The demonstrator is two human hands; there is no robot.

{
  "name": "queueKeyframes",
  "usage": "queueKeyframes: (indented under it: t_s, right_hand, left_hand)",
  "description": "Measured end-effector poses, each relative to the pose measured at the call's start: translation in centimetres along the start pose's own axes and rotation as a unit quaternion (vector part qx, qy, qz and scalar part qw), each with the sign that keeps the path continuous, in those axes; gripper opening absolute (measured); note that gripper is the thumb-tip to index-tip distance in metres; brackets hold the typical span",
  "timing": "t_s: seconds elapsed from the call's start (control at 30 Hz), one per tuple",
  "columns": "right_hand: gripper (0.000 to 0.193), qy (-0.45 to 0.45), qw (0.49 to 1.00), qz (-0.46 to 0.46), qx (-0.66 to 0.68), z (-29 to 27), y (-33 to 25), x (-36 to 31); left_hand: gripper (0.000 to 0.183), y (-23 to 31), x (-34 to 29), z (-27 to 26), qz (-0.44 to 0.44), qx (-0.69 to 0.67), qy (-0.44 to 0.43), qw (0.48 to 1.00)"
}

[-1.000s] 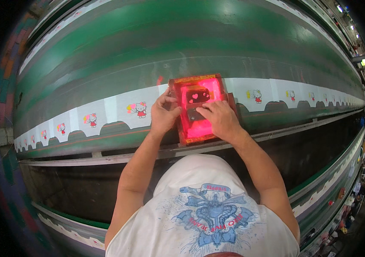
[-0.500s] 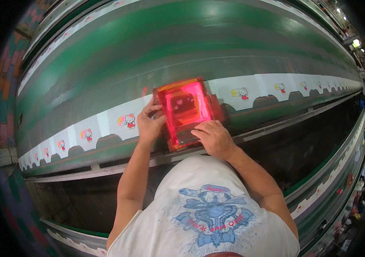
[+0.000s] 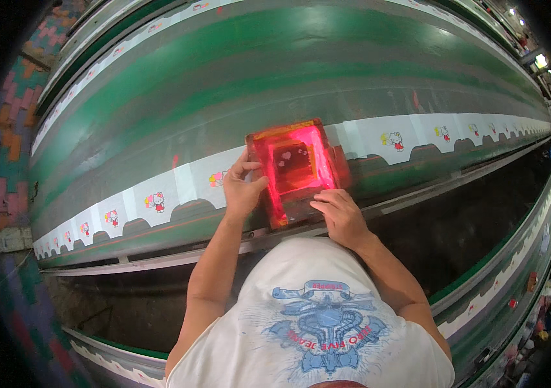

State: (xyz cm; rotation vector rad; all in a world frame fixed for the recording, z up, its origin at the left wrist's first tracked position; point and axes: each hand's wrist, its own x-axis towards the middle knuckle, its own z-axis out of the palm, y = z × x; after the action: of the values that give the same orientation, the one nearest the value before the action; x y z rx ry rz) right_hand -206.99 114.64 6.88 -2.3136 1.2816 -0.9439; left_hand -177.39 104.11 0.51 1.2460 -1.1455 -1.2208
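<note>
Head view shows your long green table, its near row of printed white panels, the pink-stained screen-printing frame across that row, your left hand gripping its left edge, your right hand curled at its near-right corner, hold unclear.

A head-worn wide fisheye view looks steeply down over the white shirt at the near side and faces across the long green surface to its far side, with the red frame fairly close below, around mid-view
</note>
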Motion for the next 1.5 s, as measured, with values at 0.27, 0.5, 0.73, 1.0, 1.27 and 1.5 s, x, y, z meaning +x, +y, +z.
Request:
queueKeyframes:
  t_s: [0.27, 0.5, 0.73, 1.0, 1.27, 1.5]
  right_hand:
    - [0.04, -0.017, 0.999, -0.007, 0.044, -4.4, 4.9, -2.2]
    - [0.041, -0.019, 0.997, -0.015, 0.078, -4.9, 5.8, -1.3]
    - [0.039, -0.017, 0.998, -0.031, 0.049, -5.1, 4.9, 0.2]
    - [0.036, -0.114, 0.989, -0.068, -0.07, -4.5, 3.4, 2.4]
    - [0.037, -0.239, 0.967, -0.063, -0.059, -6.0, 4.8, 5.5]
    - [0.041, -0.222, 0.972, -0.043, -0.058, -4.7, 8.7, 12.9]
  left_hand:
    - [0.028, 0.4, -0.1, 5.8, -0.045, -0.076, 0.015, 0.996]
    - [0.037, 0.8, -0.1, 5.4, -0.066, -0.071, 0.016, 0.995]
    - [0.039, 0.8, -0.1, 5.3, -0.062, -0.124, -0.003, 0.99]
    - [0.03, 1.4, 0.1, 5.3, -0.095, -0.125, 0.003, 0.988]
    - [0.027, -1.1, 0.2, 5.1, -0.077, -0.092, 0.008, 0.993]
    - [0.03, -2.7, 0.1, 5.2, -0.038, -0.092, 0.008, 0.995]
